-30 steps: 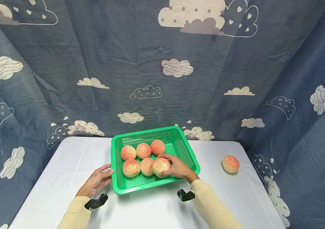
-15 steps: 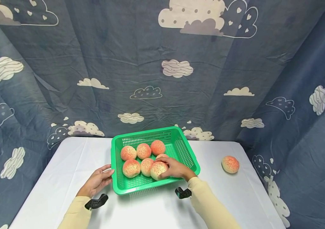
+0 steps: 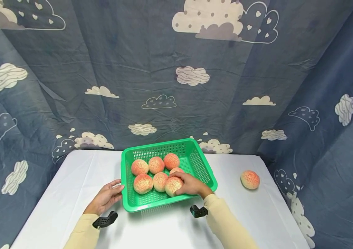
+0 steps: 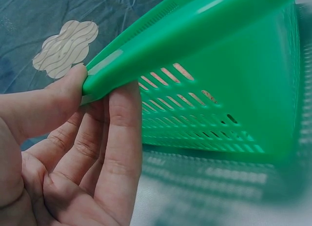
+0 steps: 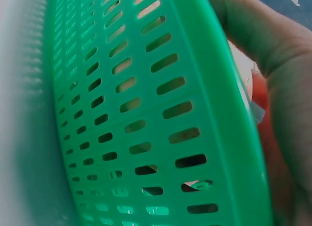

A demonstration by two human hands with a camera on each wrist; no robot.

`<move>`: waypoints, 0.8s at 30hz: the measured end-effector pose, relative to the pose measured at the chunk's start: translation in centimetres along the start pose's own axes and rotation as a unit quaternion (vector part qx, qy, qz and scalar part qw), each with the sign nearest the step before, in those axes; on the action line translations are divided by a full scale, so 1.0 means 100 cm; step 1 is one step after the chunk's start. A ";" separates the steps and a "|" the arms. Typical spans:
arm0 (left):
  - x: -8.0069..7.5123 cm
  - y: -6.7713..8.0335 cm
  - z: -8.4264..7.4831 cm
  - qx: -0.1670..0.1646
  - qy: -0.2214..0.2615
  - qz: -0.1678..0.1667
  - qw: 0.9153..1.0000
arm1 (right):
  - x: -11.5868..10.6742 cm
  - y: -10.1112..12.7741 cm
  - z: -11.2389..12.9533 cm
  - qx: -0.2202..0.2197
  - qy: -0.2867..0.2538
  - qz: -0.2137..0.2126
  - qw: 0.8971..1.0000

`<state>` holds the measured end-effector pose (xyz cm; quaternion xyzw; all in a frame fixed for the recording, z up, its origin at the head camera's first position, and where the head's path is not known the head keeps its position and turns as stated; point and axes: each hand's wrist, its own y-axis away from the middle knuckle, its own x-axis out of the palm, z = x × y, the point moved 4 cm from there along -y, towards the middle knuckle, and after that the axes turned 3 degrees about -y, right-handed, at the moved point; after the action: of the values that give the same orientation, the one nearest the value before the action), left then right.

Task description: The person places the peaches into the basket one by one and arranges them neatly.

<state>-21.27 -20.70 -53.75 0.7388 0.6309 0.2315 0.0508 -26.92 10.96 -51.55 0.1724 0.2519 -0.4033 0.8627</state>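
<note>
A right hand (image 3: 192,185) grips a speckled pink-orange round bun (image 3: 173,186) inside a green slotted plastic basket (image 3: 207,173); the left hand (image 3: 106,197), fingers straight, steadies its rim on the white-clothed table (image 3: 70,180).

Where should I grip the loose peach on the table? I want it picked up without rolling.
Take the peach from above, fingers curled round its widest middle. It is round and sits alone on the table, open all round; a sideways push would probably roll it.
</note>
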 end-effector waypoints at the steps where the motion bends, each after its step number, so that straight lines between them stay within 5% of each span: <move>1: 0.000 0.000 0.000 0.000 -0.001 0.000 1.000 | 0.000 0.000 0.000 0.000 0.004 -0.002 1.000; 24: 0.001 0.000 0.001 0.005 -0.006 -0.001 1.000 | 0.005 0.002 0.005 0.058 0.124 -0.033 0.990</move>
<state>-21.22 -20.59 -53.84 0.7396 0.6326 0.2242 0.0510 -26.28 10.53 -51.41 0.2623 0.3383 -0.4212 0.7996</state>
